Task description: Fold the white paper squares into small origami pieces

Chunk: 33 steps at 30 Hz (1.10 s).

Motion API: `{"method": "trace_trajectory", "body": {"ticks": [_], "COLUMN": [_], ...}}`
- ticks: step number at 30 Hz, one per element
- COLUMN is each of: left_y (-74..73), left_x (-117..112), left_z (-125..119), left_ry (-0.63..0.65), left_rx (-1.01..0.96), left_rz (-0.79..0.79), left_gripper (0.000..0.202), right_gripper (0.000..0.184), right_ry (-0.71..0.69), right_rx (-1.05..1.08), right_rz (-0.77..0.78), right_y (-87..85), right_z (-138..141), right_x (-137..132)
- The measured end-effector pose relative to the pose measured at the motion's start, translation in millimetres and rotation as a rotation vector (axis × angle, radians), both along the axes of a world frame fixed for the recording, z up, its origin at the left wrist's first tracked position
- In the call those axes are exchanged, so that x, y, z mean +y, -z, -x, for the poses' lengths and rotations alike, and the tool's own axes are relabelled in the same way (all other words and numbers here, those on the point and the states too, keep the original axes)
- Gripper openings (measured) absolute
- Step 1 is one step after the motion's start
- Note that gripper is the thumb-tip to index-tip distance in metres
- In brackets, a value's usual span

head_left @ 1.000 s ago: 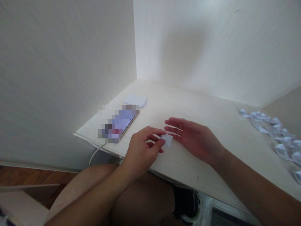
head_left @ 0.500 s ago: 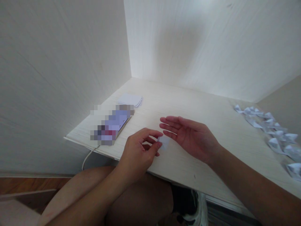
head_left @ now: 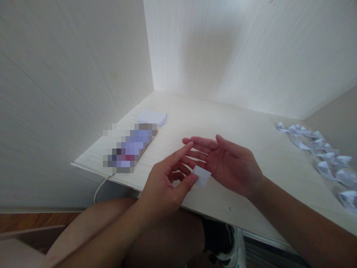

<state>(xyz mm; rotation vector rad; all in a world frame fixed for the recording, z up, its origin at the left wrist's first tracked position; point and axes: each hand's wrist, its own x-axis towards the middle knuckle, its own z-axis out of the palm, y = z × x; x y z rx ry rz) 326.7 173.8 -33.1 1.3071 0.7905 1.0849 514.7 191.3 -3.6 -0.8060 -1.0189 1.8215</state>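
Left hand (head_left: 169,176) pinches small folded paper square (head_left: 203,176) near one edge, just above desk (head_left: 223,117) near its front, open right hand (head_left: 232,163) empty alongside; one-sided thumb pinch could let paper slip or folds spring loose.

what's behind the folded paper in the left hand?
Past its edges, the desk and part of the right hand; whatever the folded paper covers can't be seen.

Tabletop (head_left: 237,123) with phone (head_left: 134,147), sheets (head_left: 153,117), folded papers (head_left: 318,144)
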Motion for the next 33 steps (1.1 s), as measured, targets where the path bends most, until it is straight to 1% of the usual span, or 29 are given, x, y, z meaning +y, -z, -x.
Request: {"method": "trace_trajectory", "body": {"ticks": [7, 11, 15, 19, 24, 25, 27, 29, 30, 33], "left_y": [8.1, 11.2, 10.8, 8.9, 7.2, 6.8, 5.6, 4.0, 2.9, -0.8], "left_x": [-5.4, -6.7, -7.6, -6.9, -6.1, -5.9, -5.0, -2.6, -0.8, 5.8], "left_z": [-1.9, 0.9, 1.6, 0.0, -0.9, -0.9, -0.6, 0.2, 0.9, 4.1], "left_ry": [-0.006, -0.005, -0.012, -0.027, -0.07, -0.084, -0.112, -0.132, -0.142, -0.162], "left_rx": [0.182, 0.235, 0.257, 0.229, 0.16, 0.144, 0.102, 0.065, 0.053, 0.057], "left_rz": [-0.229, -0.27, -0.281, -0.26, -0.198, -0.179, -0.132, -0.085, -0.064, -0.018], "left_gripper": [0.073, 0.078, 0.079, 0.077, 0.073, 0.071, 0.066, 0.062, 0.06, 0.043], "right_gripper": [0.046, 0.047, 0.046, 0.05, 0.051, 0.049, 0.037, 0.023, 0.019, 0.024], "right_ry": [-0.049, -0.042, -0.046, -0.053, -0.023, -0.02, 0.01, 0.076, 0.109, 0.136], "right_rx": [0.046, 0.044, 0.053, 0.054, 0.003, 0.001, -0.016, -0.076, -0.124, -0.279], "right_rz": [0.002, 0.02, 0.031, 0.037, 0.038, 0.031, 0.002, -0.05, -0.086, -0.195], "right_y": [1.7, 1.5, 1.1, 0.4, -0.1, 0.6, 3.7, 8.3, 10.9, 17.2], "right_z": [-0.6, -0.7, -0.8, -1.0, -0.2, -0.1, -0.2, -0.5, -0.7, -0.6], "right_x": [0.6, 0.9, 0.8, 0.7, 0.8, 0.8, 0.6, 0.7, 1.0, 2.8]}}
